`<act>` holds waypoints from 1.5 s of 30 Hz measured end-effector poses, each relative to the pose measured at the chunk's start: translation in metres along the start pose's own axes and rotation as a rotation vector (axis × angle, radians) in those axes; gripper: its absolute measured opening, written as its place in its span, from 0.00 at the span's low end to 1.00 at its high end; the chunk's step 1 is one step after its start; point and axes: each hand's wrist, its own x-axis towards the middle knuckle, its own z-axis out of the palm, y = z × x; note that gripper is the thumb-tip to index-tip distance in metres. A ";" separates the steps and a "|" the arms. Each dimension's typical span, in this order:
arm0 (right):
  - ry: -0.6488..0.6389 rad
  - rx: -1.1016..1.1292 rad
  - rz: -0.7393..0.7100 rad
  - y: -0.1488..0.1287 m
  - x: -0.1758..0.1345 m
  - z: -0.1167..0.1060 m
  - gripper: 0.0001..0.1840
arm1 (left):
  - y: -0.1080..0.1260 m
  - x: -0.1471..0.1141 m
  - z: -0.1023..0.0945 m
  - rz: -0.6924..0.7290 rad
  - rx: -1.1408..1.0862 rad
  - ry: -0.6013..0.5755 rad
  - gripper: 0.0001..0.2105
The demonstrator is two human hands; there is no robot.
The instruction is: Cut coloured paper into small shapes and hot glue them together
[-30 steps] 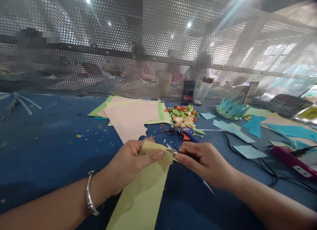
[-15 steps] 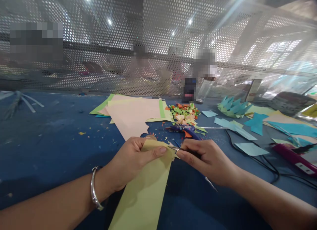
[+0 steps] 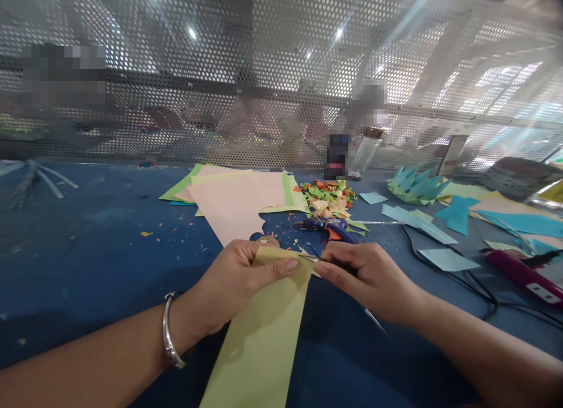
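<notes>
My left hand (image 3: 240, 282) pinches the top of a long pale yellow-green paper strip (image 3: 264, 332), thumb on the near face. The strip hangs down toward me. My right hand (image 3: 369, 276) is closed around a thin pointed metal tool (image 3: 310, 257), whose tip meets the strip's upper right corner. Fingers cover most of the tool, so its exact kind cannot be made out. A slim metal point (image 3: 375, 321) shows below the right hand; whether it belongs to the same tool is hidden. Just beyond the hands lies a blue glue gun (image 3: 328, 224) with an orange trigger.
Pale paper sheets (image 3: 237, 197) lie at the back, beside a heap of paper scraps (image 3: 328, 197). Further right are a spiky teal paper piece (image 3: 416, 185), a clear bottle (image 3: 367, 153), blue paper pieces (image 3: 448, 259), a black cable (image 3: 488, 299) and a purple power strip (image 3: 523, 279). A perforated metal panel (image 3: 281, 38) stands behind.
The paper strip's lower part has swung slightly right. The tool's tip has shifted a little at the strip's corner. Both hands keep their grips.
</notes>
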 end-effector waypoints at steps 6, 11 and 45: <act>0.012 0.009 -0.016 -0.001 -0.002 0.001 0.24 | 0.001 -0.001 0.001 0.004 0.015 -0.003 0.14; 0.009 0.004 0.001 0.000 -0.003 0.001 0.24 | 0.002 -0.003 0.002 -0.010 0.008 -0.017 0.14; -0.008 0.002 -0.004 -0.003 -0.002 0.001 0.24 | 0.002 -0.004 0.004 -0.026 0.009 -0.028 0.13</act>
